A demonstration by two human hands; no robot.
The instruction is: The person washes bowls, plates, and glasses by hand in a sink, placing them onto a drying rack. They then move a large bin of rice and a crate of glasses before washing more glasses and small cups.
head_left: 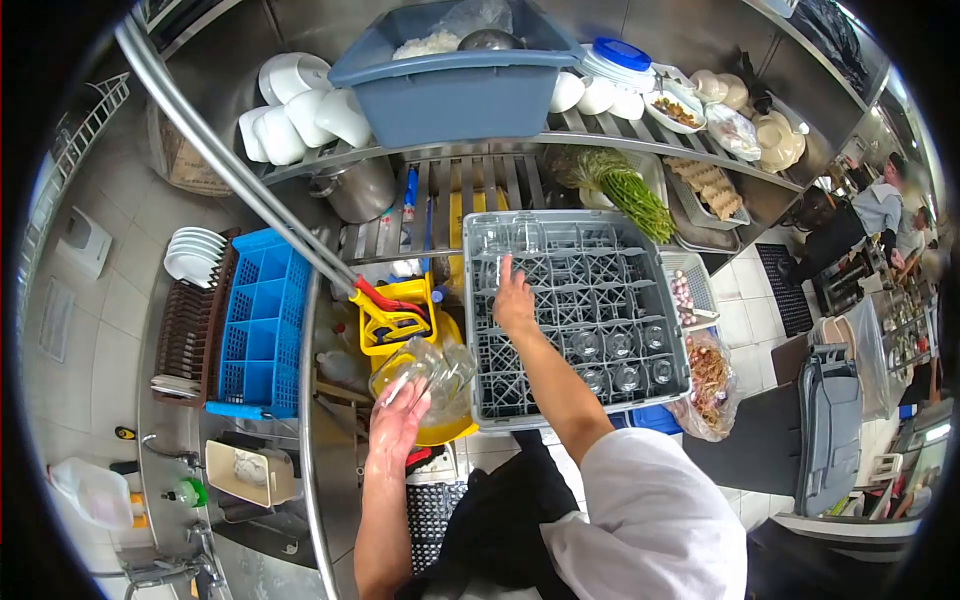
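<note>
We hold a cluster of clear drinking glasses (425,372) in our left hand (398,425), fingers curled up around their bases, just left of the grey plastic compartmented glass rack (640,235). Our right hand (514,303) reaches into the rack's upper left cells, fingers bent down as if around a glass there; we cannot tell how firmly it grips. More glasses sit upright in the rack's lower right cells. Behind our left hand stands a yellow mop bucket with a wringer (400,318), and a blue plastic crate (262,320) lies further left. We judge the glasses light, rigid, slippery and breakable; each is best taken around its lower wall, never knocked together.
</note>
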